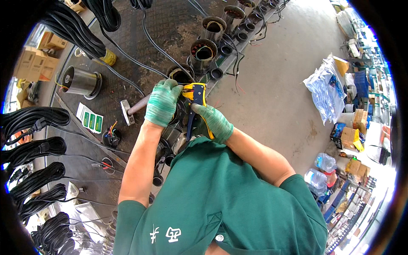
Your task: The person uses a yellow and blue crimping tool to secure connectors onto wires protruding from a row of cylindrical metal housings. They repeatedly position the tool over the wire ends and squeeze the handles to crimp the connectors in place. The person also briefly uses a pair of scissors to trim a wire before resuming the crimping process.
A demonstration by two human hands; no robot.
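My right hand (214, 121), in a green knit glove, is wrapped round a yellow and dark-blue wire stripper (198, 94). The tool's jaw end points away from me, beside the fingertips of my left hand (162, 103). That hand is also gloved, its fingers curled together; what they pinch is hidden. A grey cable (146, 66) runs up to its fingertips. Just beyond both hands stands an open metal cylinder (180, 73). To the left lies a hammer (126, 111), its handle passing beside my left hand.
Several open metal cylinders with wires inside, one here (203, 55), line the bench edge. Coiled black cables (36, 121) hang at the left. A separate metal cylinder (80, 80) and a label sheet (90, 119) lie on the dark bench (127, 46). Plastic-wrapped goods (325, 91) rest on the right.
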